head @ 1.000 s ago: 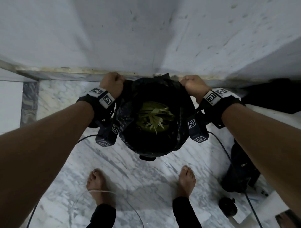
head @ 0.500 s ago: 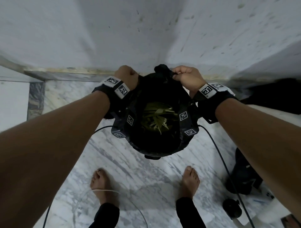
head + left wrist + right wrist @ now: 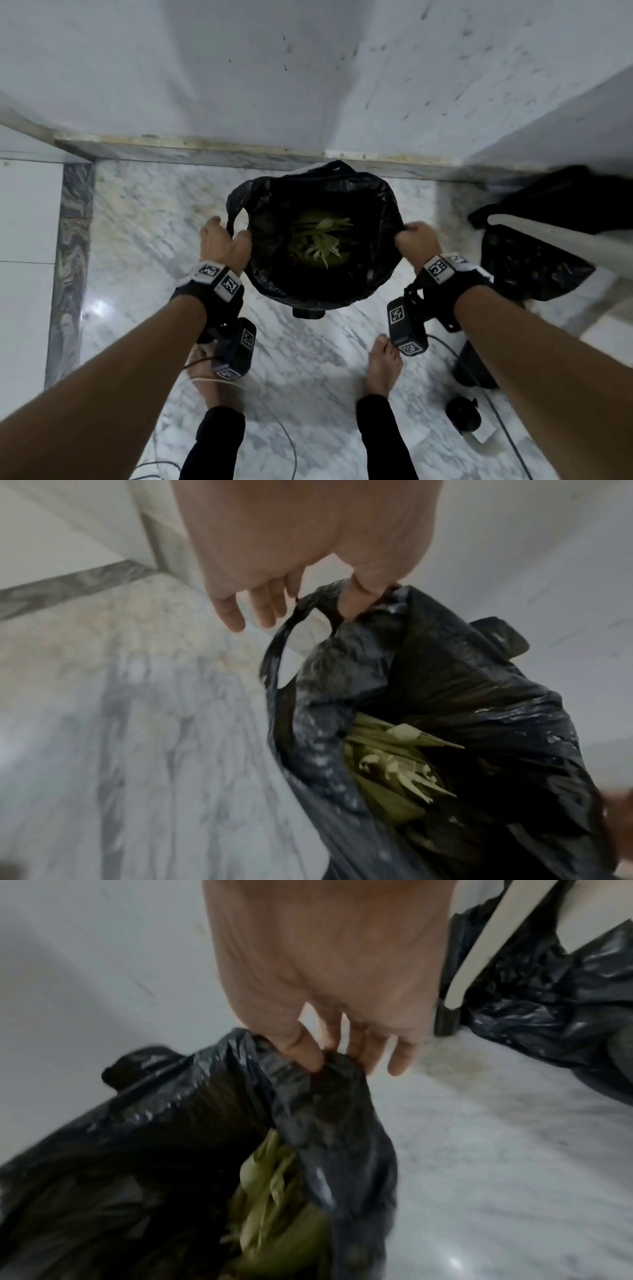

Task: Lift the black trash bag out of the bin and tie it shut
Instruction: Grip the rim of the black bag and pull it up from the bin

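The black trash bag (image 3: 274,274) stands open in the middle of the floor, with green leaves (image 3: 322,240) inside. A small black part of the bin (image 3: 308,312) shows under its near edge; the rest is hidden. My left hand (image 3: 233,236) pinches the bag's left handle loop (image 3: 281,647), its other fingers (image 3: 232,615) loose. At the right rim, my right hand (image 3: 407,233) pinches a bunch of plastic (image 3: 335,1064) between thumb and fingers. The far handle (image 3: 337,166) sticks up free by the wall.
A white wall runs just behind the bag. Another black bag (image 3: 534,274) lies at the right under a white leg (image 3: 561,240). Small black objects (image 3: 462,413) and cables lie on the marble floor. My bare feet (image 3: 383,363) stand just before the bag.
Both hands have left the bag's far rim, come down and moved apart to its left and right sides. The bag's mouth is now spread wide and sits lower.
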`<state>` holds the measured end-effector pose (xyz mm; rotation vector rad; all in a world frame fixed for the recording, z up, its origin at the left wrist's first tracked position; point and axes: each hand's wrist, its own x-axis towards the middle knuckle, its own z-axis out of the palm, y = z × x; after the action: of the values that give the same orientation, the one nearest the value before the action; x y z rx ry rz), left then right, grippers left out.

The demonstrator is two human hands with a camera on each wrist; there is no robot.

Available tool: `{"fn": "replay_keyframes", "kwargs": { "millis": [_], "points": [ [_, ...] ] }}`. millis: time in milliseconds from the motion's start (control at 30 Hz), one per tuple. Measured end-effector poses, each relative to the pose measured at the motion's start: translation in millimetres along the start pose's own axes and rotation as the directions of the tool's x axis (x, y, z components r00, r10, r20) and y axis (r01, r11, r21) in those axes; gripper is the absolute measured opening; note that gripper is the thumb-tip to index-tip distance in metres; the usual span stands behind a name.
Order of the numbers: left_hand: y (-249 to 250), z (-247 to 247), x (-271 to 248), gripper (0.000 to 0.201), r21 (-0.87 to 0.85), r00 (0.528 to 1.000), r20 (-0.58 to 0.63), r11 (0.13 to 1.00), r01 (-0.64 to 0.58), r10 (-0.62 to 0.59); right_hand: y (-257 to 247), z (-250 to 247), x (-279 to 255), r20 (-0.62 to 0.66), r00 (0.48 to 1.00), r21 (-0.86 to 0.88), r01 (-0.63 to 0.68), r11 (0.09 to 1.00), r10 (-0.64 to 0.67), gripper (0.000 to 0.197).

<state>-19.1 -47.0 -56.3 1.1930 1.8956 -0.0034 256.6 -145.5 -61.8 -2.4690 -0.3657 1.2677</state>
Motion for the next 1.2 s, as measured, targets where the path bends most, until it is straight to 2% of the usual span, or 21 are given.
{"fn": "replay_keyframes", "kwargs": {
  "millis": [33,100,167,233,300,367,400,467,533,633,700,767,867,933,1000,1100,1167,1200],
  "points": [
    [-6,3,-6,0.061,-0.052,0.994,0.048,0.994,0.098,-0.096,5,4,-12,0.046,0.996,-0.016,-0.075,0.997,0.076,0.004],
    [-18,10,-15,0.05,-0.08,0.949,0.188,0.959,0.271,-0.253,19,13,-26,0.157,0.965,-0.051,-0.207,0.977,0.212,0.021],
    [-29,19,-24,0.046,-0.094,0.89,0.331,0.927,0.363,-0.315,33,22,-30,0.233,0.938,-0.051,-0.251,0.967,0.256,0.031],
    [-36,28,-31,0.046,-0.143,0.849,0.4,0.892,0.429,-0.345,42,29,-31,0.279,0.924,0.003,-0.274,0.962,0.262,0.032],
    [-38,33,-35,0.039,-0.186,0.841,0.413,0.872,0.454,-0.35,52,33,-30,0.298,0.914,0.075,-0.31,0.948,0.275,0.026],
    [-40,35,-36,0.018,-0.229,0.838,0.401,0.845,0.484,-0.371,62,34,-31,0.319,0.902,0.155,-0.352,0.923,0.29,0.018],
    [-42,36,-37,0.014,-0.253,0.839,0.391,0.833,0.493,-0.378,64,34,-33,0.332,0.896,0.196,-0.371,0.908,0.294,0.014],
    [-45,38,-39,0.018,-0.258,0.848,0.368,0.835,0.487,-0.381,65,30,-36,0.332,0.892,0.237,-0.392,0.889,0.305,0.008],
    [-48,37,-44,0.029,-0.197,0.871,0.357,0.884,0.425,-0.339,64,26,-38,0.317,0.891,0.261,-0.412,0.873,0.325,0.009],
    [-52,30,-51,0.038,-0.125,0.86,0.384,0.904,0.409,-0.336,59,20,-50,0.353,0.877,0.162,-0.402,0.901,0.327,0.014],
    [-49,21,-54,0.028,-0.101,0.827,0.433,0.893,0.438,-0.357,53,13,-58,0.381,0.861,0.054,-0.383,0.922,0.336,0.009],
    [-39,10,-54,0.018,-0.115,0.813,0.468,0.889,0.444,-0.346,43,4,-59,0.35,0.886,0.055,-0.345,0.937,0.305,0.007],
    [-23,-7,-47,0.018,-0.174,0.849,0.428,0.894,0.413,-0.309,21,-10,-50,0.257,0.938,0.248,-0.298,0.922,0.234,0.005],
    [-15,-13,-43,0.021,-0.164,0.865,0.403,0.906,0.391,-0.3,9,-14,-44,0.233,0.95,0.361,-0.284,0.888,0.209,0.004],
    [-9,-16,-38,0.034,-0.131,0.886,0.347,0.92,0.37,-0.307,0,-15,-38,0.22,0.951,0.453,-0.299,0.84,0.22,0.004],
    [-6,-24,-24,0.055,-0.103,0.948,0.169,0.952,0.287,-0.268,-6,-17,-28,0.187,0.939,0.581,-0.343,0.738,0.29,0.011],
    [-6,-29,-13,0.077,-0.074,0.967,0.109,0.968,0.239,-0.23,-4,-20,-23,0.164,0.938,0.607,-0.341,0.718,0.306,0.017],
    [-5,-31,-9,0.077,-0.055,0.972,0.112,0.975,0.216,-0.209,-2,-23,-20,0.165,0.938,0.599,-0.342,0.724,0.306,0.019]
  ]
}}
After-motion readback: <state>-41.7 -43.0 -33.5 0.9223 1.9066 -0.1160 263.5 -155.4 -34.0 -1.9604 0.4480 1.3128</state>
